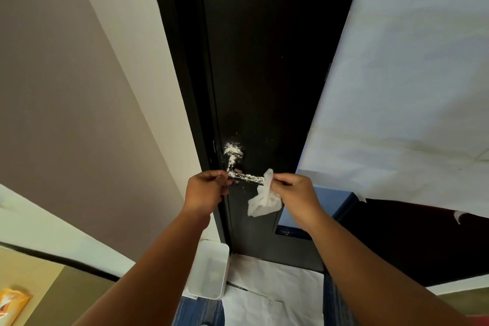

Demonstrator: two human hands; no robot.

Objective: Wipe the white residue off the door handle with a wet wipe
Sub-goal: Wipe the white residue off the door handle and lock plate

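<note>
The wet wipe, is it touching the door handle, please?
Touching: head view shows the wet wipe, pinched by the right hand, covering the door handle tip.

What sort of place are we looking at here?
Likely an indoor doorway in a home: a black door with a residue-smeared metal lever handle and a white plastic bin on the floor.

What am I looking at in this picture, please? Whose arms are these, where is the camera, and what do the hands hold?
There is no machine here. A person wears one camera on the head, so you see roughly what they see, forward and down. The left hand grips the door handle on a dark door; white residue speckles the handle. The right hand pinches a white wipe at the handle's free end. Lower down, a white box stands beside the door.
</note>
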